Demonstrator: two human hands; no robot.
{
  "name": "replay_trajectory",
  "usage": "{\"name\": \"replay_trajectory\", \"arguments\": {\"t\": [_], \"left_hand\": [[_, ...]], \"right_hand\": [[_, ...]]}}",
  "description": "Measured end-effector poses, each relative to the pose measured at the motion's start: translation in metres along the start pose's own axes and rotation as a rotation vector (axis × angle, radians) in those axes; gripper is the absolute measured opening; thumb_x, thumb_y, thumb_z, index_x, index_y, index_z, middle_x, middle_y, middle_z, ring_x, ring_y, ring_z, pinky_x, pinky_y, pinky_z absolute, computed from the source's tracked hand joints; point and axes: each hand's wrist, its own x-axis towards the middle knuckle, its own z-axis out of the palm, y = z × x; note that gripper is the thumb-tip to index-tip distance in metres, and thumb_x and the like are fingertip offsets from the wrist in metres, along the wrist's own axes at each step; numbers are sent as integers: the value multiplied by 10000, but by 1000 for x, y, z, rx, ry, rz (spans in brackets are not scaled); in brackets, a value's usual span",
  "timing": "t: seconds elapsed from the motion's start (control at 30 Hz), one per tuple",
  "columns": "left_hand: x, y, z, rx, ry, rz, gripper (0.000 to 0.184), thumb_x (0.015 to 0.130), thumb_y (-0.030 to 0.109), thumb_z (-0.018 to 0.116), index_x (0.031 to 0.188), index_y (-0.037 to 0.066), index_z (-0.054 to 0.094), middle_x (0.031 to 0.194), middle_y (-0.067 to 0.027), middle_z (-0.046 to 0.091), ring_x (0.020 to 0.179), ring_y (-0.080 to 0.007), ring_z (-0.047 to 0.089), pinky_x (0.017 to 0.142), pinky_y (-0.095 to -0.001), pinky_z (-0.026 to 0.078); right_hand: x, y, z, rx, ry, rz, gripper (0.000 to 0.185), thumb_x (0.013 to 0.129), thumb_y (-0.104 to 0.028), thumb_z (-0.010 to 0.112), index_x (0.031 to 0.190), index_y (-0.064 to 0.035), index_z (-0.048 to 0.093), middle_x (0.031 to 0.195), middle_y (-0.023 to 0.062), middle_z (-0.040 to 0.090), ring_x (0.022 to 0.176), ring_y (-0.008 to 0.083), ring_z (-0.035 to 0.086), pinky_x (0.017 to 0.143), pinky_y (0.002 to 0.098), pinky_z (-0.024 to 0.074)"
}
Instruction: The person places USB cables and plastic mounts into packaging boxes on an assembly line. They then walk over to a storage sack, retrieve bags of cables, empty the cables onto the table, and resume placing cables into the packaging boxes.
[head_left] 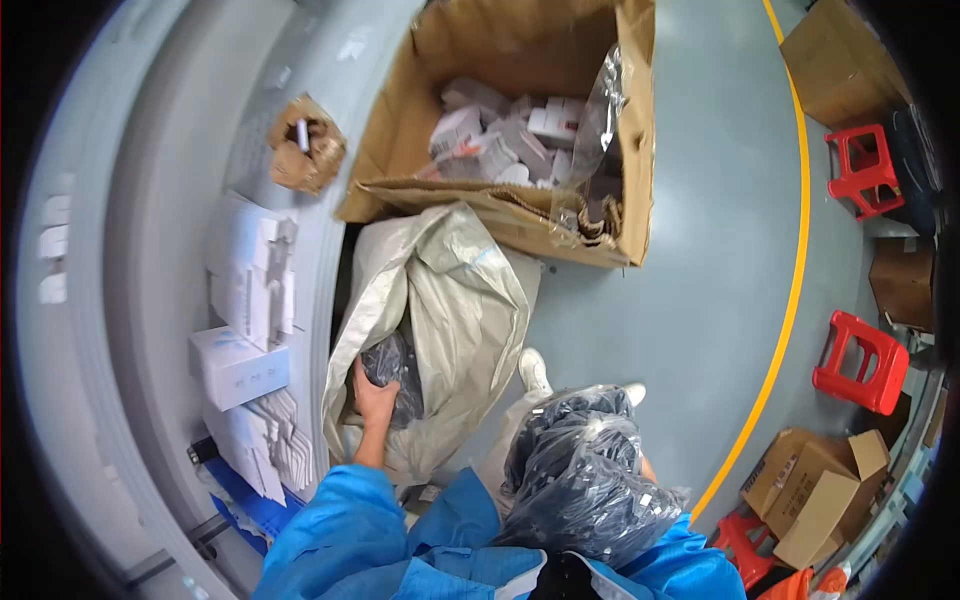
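My left hand (374, 400) reaches into the mouth of a large pale woven sack (465, 300), its fingers round a dark plastic-wrapped bundle (395, 372) inside. Against my body on the right rests a big clear plastic bag (585, 480) full of dark items. My right hand (648, 468) is mostly hidden behind this bag; only a bit of skin shows at its right edge, so its fingers cannot be made out.
A large open carton (510, 215) with small boxes stands beyond the sack. White flat cartons (245, 270) and a small box (240, 368) lie on the left bench. Red stools (862, 362) and cardboard boxes (815, 490) stand right of the yellow floor line (803, 200).
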Motion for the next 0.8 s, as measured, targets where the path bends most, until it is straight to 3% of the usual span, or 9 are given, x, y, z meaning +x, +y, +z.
{"name": "replay_trajectory", "arguments": {"t": [0.13, 0.3, 0.37, 0.47, 0.57, 0.67, 0.7, 0.73, 0.8], "left_hand": [[-36, 104, -88, -49, -74, 216, 862, 552, 62, 660, 1362, 23, 365, 1319, -194, 455, 1225, -297, 435, 1003, -351, 358], [-110, 231, -164, -755, -257, -58, 798, 560, 77, 614, 1328, 7, 410, 1210, -169, 532, 1083, -286, 531, 938, -349, 419], [-140, 285, -170, -944, -403, -174, 796, 555, 71, 603, 1325, 1, 414, 1146, -162, 557, 987, -278, 577, 902, -346, 448], [-179, 380, -178, -1361, -898, -212, 653, 611, 158, 557, 1224, -53, 484, 980, -137, 625, 869, -256, 608, 805, -350, 489], [-165, 396, -124, -1269, -1272, -21, 486, 601, 143, 575, 1056, -25, 549, 890, -105, 595, 770, -198, 568, 720, -298, 471], [-160, 417, 29, -1043, -1859, 130, 237, 614, 124, 589, 835, 41, 566, 807, -65, 576, 728, -170, 548, 669, -299, 457], [-230, 453, -104, -1021, -1920, 179, 237, 614, 124, 589, 835, 41, 566, 807, -65, 576, 728, -170, 548, 669, -299, 457], [-292, 578, -75, -686, -1499, -60, 145, 644, 97, 579, 781, 51, 566, 773, -44, 557, 717, -164, 520, 630, -289, 438], [-323, 639, -58, -587, -1808, 84, 370, 609, 77, 590, 977, 36, 594, 885, -57, 589, 823, -163, 545, 696, -284, 460]], "right_hand": [[-19, -46, 13, -7, -113, -57, 575, 815, -423, 634, 1274, -114, 480, 1213, 146, 551, 1076, 277, 543, 929, 365, 458], [-116, -85, -23, 13, -80, -152, 586, 810, -427, 638, 1283, -123, 473, 1224, 148, 544, 1087, 279, 536, 936, 364, 453], [-187, -81, -59, 73, 41, -228, 591, 808, -428, 640, 1287, -127, 470, 1228, 149, 541, 1091, 280, 533, 938, 364, 451], [-265, -76, -91, 162, 187, -357, 597, 805, -430, 642, 1292, -132, 466, 1234, 150, 537, 1097, 281, 529, 943, 363, 448], [-291, -106, -108, 213, 249, -511, 605, 802, -432, 645, 1297, -137, 462, 1240, 151, 532, 1104, 283, 525, 947, 362, 445], [-306, -158, -133, 268, 311, -708, 612, 800, -435, 647, 1303, -143, 457, 1246, 151, 528, 1110, 284, 520, 951, 361, 441], [-310, -174, -139, 284, 336, -771, 614, 799, -435, 648, 1304, -145, 456, 1248, 152, 527, 1112, 284, 519, 953, 361, 440], [-312, -188, -145, 302, 358, -826, 617, 798, -436, 649, 1306, -146, 454, 1250, 152, 525, 1114, 285, 517, 954, 361, 439], [-315, -226, -161, 327, 390, -924, 621, 796, -437, 651, 1310, -150, 452, 1254, 153, 523, 1118, 286, 515, 957, 360, 437]]}}
